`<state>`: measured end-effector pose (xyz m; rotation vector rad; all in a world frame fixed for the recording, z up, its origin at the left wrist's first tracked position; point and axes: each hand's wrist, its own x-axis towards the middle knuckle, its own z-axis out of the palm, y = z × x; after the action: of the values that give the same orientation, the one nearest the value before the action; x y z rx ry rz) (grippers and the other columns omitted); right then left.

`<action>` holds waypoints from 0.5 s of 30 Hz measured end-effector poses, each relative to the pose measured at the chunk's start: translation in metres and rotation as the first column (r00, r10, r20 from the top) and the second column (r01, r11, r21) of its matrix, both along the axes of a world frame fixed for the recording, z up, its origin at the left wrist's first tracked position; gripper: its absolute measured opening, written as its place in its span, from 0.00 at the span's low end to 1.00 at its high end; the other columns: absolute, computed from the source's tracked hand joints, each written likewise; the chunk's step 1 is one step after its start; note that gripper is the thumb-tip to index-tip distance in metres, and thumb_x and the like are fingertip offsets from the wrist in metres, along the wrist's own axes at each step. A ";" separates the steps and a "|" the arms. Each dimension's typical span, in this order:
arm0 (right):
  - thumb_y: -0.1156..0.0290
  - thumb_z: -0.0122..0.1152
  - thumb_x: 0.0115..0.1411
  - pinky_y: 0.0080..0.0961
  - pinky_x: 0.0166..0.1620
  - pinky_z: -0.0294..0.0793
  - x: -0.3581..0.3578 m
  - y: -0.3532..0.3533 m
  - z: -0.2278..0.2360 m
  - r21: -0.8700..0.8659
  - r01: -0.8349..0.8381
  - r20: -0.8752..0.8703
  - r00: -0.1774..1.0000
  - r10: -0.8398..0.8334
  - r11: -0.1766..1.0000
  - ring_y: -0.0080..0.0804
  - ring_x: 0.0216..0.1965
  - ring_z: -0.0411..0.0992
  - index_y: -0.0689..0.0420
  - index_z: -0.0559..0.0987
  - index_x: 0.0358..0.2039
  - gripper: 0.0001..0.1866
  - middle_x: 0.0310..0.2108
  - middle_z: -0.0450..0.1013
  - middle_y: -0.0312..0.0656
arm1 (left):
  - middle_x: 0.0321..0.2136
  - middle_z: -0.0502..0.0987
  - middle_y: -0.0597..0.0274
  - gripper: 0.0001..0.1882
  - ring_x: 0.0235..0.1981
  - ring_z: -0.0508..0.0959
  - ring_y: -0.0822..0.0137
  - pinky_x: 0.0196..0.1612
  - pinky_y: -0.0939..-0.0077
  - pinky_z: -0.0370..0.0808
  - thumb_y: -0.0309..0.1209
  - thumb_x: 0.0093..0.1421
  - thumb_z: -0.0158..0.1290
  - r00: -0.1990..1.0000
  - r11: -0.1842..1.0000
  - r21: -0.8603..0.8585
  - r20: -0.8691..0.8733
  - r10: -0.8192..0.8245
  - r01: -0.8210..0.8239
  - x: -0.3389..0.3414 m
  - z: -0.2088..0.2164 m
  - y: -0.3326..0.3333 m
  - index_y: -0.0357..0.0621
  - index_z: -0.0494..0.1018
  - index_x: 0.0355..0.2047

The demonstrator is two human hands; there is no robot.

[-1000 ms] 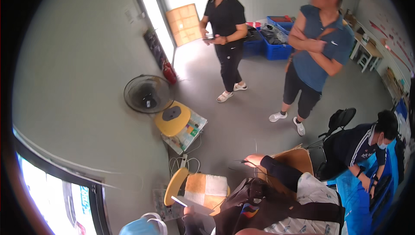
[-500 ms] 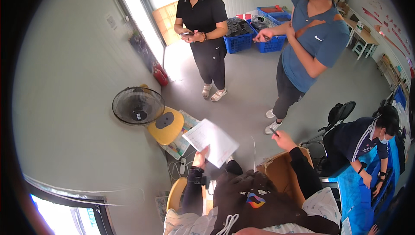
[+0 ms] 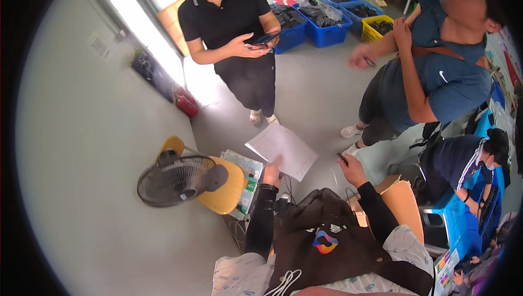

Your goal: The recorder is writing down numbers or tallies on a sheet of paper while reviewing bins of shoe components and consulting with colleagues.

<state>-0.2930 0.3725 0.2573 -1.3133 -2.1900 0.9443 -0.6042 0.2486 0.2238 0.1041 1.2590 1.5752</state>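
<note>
White paper sheets (image 3: pixel 289 149) with faint printed lines extend ahead of me, tilted. My left hand (image 3: pixel 272 174) is closed on their near left edge, with the thumb on top. To the right, my right hand (image 3: pixel 354 170) grips a dark, slim pen (image 3: pixel 342 159) that points up and left. A gap separates the pen from the paper. Dark sleeves cover both my forearms, and a dark apron (image 3: pixel 305 244) lies over my front.
A black fan (image 3: pixel 177 181) stands by a yellow chair (image 3: pixel 231 187) on my left. Two people stand ahead, one holding a phone (image 3: pixel 266 39). Blue crates (image 3: pixel 327 33) lie behind them. A cardboard box (image 3: pixel 400 200) is at my right, near a person bending over a blue table (image 3: pixel 452 214).
My view has shifted, and the standing people appear nearer and larger. The sheets and both my hands sit further right in the picture. Both grips look the same.
</note>
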 end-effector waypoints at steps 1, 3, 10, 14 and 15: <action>0.60 0.61 0.68 0.44 0.40 0.73 -0.014 0.004 0.012 -0.014 0.011 0.006 1.000 -0.011 1.000 0.54 0.39 0.76 0.60 0.79 0.39 0.15 0.33 0.77 0.54 | 0.34 0.81 0.66 0.17 0.24 0.77 0.72 0.22 0.77 0.67 0.39 0.69 0.57 0.999 0.997 -0.075 -0.049 -0.021 0.017 -0.017 -0.017 0.008 0.40 0.76 0.51; 0.58 0.62 0.66 0.39 0.37 0.74 -0.030 0.013 0.028 -0.148 0.192 0.042 0.981 -0.188 0.970 0.50 0.32 0.77 0.61 0.80 0.38 0.16 0.28 0.77 0.51 | 0.32 0.81 0.64 0.18 0.24 0.78 0.72 0.20 0.76 0.69 0.41 0.68 0.57 0.998 0.988 -0.145 -0.030 -0.047 0.042 -0.037 -0.045 0.034 0.40 0.77 0.48; 0.59 0.65 0.64 0.37 0.33 0.73 -0.071 0.069 0.028 -0.093 0.222 0.044 0.975 -0.219 0.971 0.47 0.26 0.76 0.62 0.81 0.35 0.16 0.23 0.75 0.50 | 0.37 0.82 0.36 0.17 0.38 0.81 0.35 0.44 0.42 0.79 0.36 0.65 0.50 -0.521 0.461 -0.758 -0.652 -0.550 0.462 -0.106 -0.155 0.127 0.39 0.80 0.46; 0.60 0.67 0.63 0.37 0.32 0.72 -0.062 0.089 0.023 -0.094 0.279 0.079 0.959 -0.272 0.956 0.46 0.25 0.74 0.62 0.81 0.35 0.15 0.22 0.74 0.50 | 0.42 0.83 0.39 0.18 0.46 0.82 0.37 0.52 0.47 0.78 0.37 0.65 0.48 -0.314 0.342 -0.819 -0.511 -0.800 0.461 -0.098 -0.157 0.185 0.38 0.82 0.41; 0.60 0.67 0.63 0.37 0.32 0.72 -0.067 0.095 0.027 -0.085 0.273 0.074 0.961 -0.267 0.958 0.46 0.25 0.74 0.62 0.81 0.35 0.15 0.22 0.74 0.50 | 0.42 0.83 0.39 0.18 0.46 0.82 0.37 0.52 0.47 0.78 0.37 0.65 0.48 -0.310 0.352 -0.817 -0.517 -0.798 0.456 -0.109 -0.165 0.194 0.38 0.82 0.41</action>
<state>-0.3600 0.4676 0.2838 -1.6567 -1.9631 0.9195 -0.7128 0.4427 0.0586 1.6265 1.7720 -0.0483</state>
